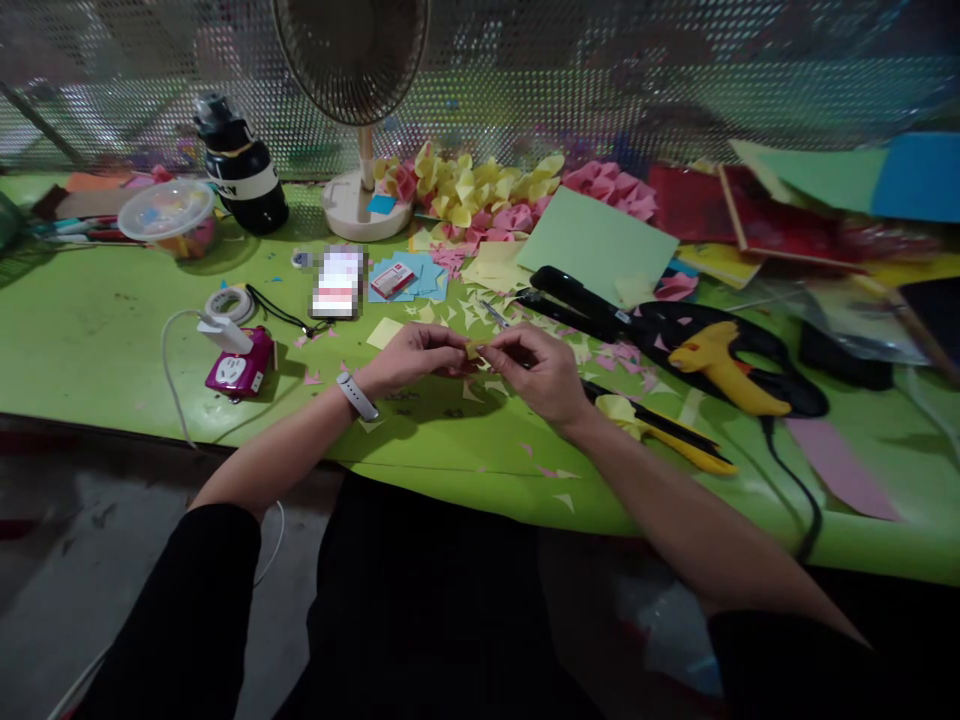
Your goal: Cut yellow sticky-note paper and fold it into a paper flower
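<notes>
Both my hands meet over the green table [90, 330], pinching one small yellow piece of paper [472, 350] between their fingertips. My left hand [412, 357] wears a grey wristband and closes on the paper's left side. My right hand [536, 372] closes on its right side. Paper scraps in pink and yellow lie scattered around them. A yellow paper square [384, 332] lies just beyond my left hand.
A yellow and black glue gun [724, 365] and a black stapler [581, 300] lie to the right, with yellow-handled scissors [667, 430] nearer. Folded yellow and pink paper pieces [480, 195] are heaped by a fan base [356, 205]. A black bottle [244, 170], lidded tub [166, 215], tape roll [229, 300] and pink socket [240, 365] stand left.
</notes>
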### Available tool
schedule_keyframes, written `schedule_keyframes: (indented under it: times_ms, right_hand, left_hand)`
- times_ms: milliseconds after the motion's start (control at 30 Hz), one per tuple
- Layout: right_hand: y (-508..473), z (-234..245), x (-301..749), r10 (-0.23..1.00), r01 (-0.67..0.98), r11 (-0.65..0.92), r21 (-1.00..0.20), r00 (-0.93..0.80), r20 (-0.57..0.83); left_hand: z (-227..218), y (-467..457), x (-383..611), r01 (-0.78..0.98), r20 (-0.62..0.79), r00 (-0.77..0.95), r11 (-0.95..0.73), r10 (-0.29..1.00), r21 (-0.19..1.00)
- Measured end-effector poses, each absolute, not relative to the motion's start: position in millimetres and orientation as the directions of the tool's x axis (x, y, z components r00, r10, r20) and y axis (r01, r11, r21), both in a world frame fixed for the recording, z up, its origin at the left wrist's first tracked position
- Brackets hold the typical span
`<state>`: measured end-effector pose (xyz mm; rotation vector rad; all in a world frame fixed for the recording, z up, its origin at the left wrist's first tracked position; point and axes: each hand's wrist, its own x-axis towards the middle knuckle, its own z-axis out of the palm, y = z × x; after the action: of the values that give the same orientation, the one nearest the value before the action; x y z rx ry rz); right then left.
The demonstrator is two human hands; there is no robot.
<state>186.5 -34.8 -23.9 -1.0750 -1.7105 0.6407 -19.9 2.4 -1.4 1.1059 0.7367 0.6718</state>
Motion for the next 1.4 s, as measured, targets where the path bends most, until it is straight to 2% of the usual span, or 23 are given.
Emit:
schedule_keyframes:
  times_ms: [567,867,967,1100,1233,1400]
  right_hand:
    - [-33,-24,188,0.876,0.38,0.48,-0.791,-0.161,0.455]
    - [-33,-20,189,0.91,0.365,0.415,-0.833,-0.155,0.386]
    - [-33,-16,190,0.945,0.327,0.326,-0.887,-0.148,0.293]
    - [-35,-11,190,0.937,0.361,0.307,-0.881,-0.277,0.213]
    - [-37,-12,186,0.908,0.38,0.382,-0.842,-0.321,0.267]
    - [-37,-17,184,0.907,0.361,0.39,-0.848,-0.312,0.284]
  left_hand:
    - [-2,1,-19,-0.108,-0.193,0.62,0.326,0.761,0.939]
    - [0,2,-18,-0.105,-0.215,0.608,0.345,0.764,0.933]
    - [-1,2,-18,-0.103,-0.245,0.62,0.387,0.745,0.916]
    - [-3,2,-18,-0.066,-0.293,0.652,0.438,0.699,0.897]
    - [-4,3,-19,-0.039,-0.312,0.69,0.464,0.653,0.885]
    - [-4,3,-20,0.005,-0.303,0.752,0.454,0.586,0.891]
